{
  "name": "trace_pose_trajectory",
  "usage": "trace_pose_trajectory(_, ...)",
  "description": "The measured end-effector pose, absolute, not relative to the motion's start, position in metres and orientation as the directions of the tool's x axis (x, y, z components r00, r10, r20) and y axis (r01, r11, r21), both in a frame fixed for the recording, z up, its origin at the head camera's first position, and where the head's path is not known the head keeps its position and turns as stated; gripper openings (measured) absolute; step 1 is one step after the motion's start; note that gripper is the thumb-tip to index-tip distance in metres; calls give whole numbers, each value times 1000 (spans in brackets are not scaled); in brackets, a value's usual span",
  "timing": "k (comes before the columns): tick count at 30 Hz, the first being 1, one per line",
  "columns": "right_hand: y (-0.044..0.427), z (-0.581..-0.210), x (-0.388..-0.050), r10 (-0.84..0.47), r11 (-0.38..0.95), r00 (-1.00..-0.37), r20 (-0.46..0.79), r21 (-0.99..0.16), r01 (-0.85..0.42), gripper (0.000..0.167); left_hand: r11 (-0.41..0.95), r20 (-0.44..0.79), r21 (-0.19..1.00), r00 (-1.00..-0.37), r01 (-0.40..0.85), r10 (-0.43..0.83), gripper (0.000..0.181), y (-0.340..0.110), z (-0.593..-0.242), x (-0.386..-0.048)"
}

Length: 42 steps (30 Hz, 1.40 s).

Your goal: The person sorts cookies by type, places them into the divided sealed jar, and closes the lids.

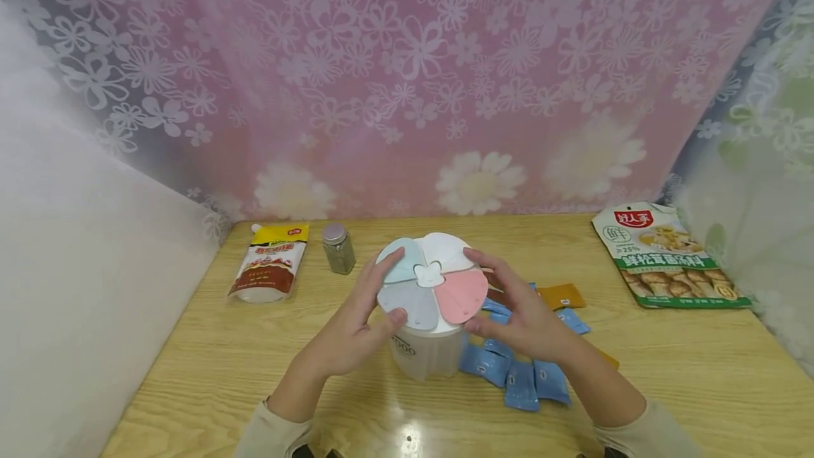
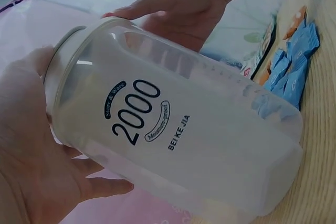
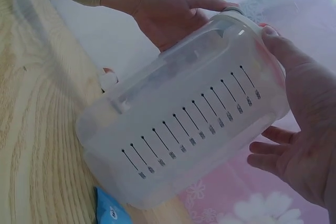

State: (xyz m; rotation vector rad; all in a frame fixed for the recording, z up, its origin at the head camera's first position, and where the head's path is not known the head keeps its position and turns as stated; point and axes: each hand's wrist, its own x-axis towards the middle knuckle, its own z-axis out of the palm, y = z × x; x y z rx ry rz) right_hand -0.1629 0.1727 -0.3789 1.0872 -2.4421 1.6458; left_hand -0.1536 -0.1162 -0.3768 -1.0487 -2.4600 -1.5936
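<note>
Gripping the petalled lid [image 1: 431, 278], left hand [image 1: 359, 327] and right hand [image 1: 524, 313] flank the canister [image 1: 427, 357]; it stands covered, blue packets [image 1: 523, 384] lying outside it.

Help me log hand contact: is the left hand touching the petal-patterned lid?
Touching: the head view shows the left hand with its thumb resting on the petal-patterned lid.

We see a canister [image 2: 220, 150] of smooth, cloudy plastic, its lid [image 1: 429, 276] matt plastic, glossy-wrapped blue sachets [image 1: 522, 385] at right, a shiny pouch [image 1: 270, 260] far left, and a smooth wood-grained table [image 1: 191, 380].
</note>
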Motion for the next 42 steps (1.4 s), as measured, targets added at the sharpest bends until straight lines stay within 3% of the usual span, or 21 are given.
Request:
trace_pose_trajectory(11,181,-381,-167,-495,187,-713,496,-741,-645,73,223,418,810,-801,542,430,52,-118,-373,-152)
trace_pose_trajectory(18,177,-375,-166,-516,235,-747,420,-769,-595,77,231,437,797,-797,558,416,42,-116,-367,-152)
trace_pose_trajectory(21,173,-374,-164,-495,206,-760,422,-792,-574,68,213,400,822,-802,528,444,48,-113,-366,-154)
trace_pose_trajectory(23,171,-373,-163,-474,203,-772,423,-801,-563,63,218,372,832,-804,511,465,62,-112,-366,-156)
trace_pose_trajectory(28,172,-374,-160,-459,234,-790,407,-802,-550,71,240,327,845,-817,479,476,93,-112,-366,-159)
trace_pose_trajectory(36,173,-374,-158,-493,236,-779,388,-802,-549,81,229,359,816,-776,530,518,98,-114,-364,-162)
trace_pose_trajectory(42,168,-378,-161,-472,228,-783,405,-801,-553,79,290,357,806,-815,515,455,97,-116,-368,-157)
